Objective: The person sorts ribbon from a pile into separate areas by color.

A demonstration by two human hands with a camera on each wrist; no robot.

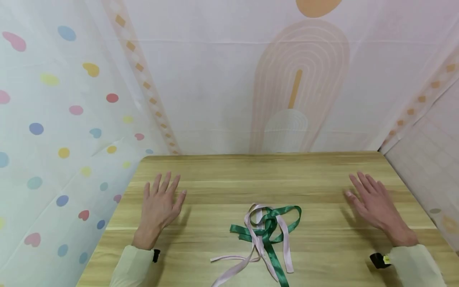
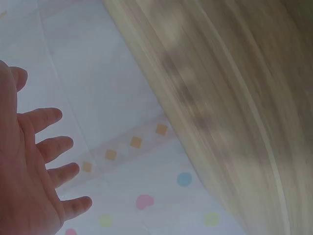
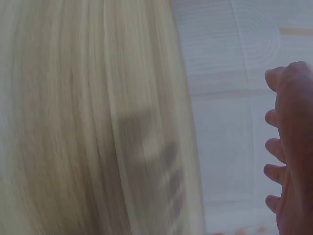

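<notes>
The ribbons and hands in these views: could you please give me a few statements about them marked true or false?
1. The left hand holds the green ribbon. False: it is open, fingers spread, apart from both ribbons.
2. The green ribbon and the pink ribbon lie tangled together on the table. True.
3. The right hand is curled into a fist. False: its fingers are straight.
4. The ribbons lie between the two hands. True.
5. A pair of scissors lies beside the ribbons. False: none shows.
</notes>
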